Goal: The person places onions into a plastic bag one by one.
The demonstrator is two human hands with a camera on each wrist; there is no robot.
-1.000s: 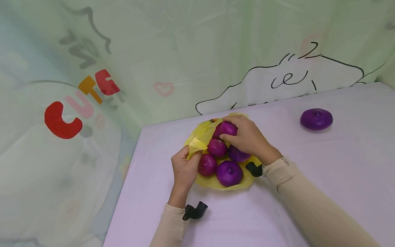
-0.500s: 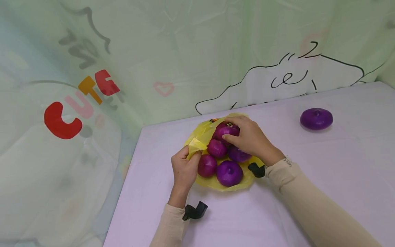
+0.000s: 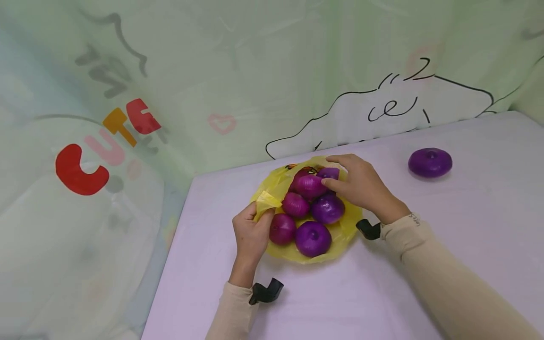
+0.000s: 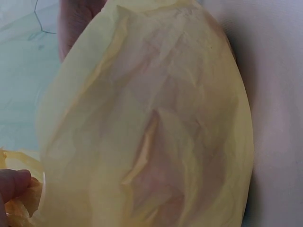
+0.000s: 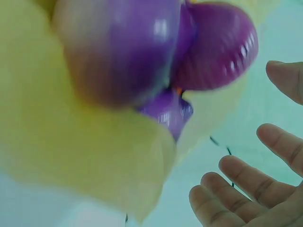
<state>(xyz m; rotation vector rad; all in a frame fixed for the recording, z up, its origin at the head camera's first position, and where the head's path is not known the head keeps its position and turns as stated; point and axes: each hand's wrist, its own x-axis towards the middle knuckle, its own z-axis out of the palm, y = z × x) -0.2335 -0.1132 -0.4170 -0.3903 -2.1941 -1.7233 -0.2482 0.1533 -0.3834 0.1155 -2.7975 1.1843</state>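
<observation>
A yellow plastic bag lies spread on the table with several shiny purple onions inside it. My left hand pinches the bag's rim at its left side; in the left wrist view the thumb is on the gathered film and the bag wall hides the onions. My right hand is at the bag's far right edge, beside the rearmost onions. From the right wrist view its fingers are spread, apart from the onions, with nothing held.
Another purple onion sits alone on the pale lilac table, far to the right of the bag. A printed curtain rises along the table's back and left. A black wrist mount sticks out from the left sleeve.
My right hand has let go of an onion at the back of the bag and drawn back to the right with fingers spreading. My left hand keeps its pinch on the bag.
</observation>
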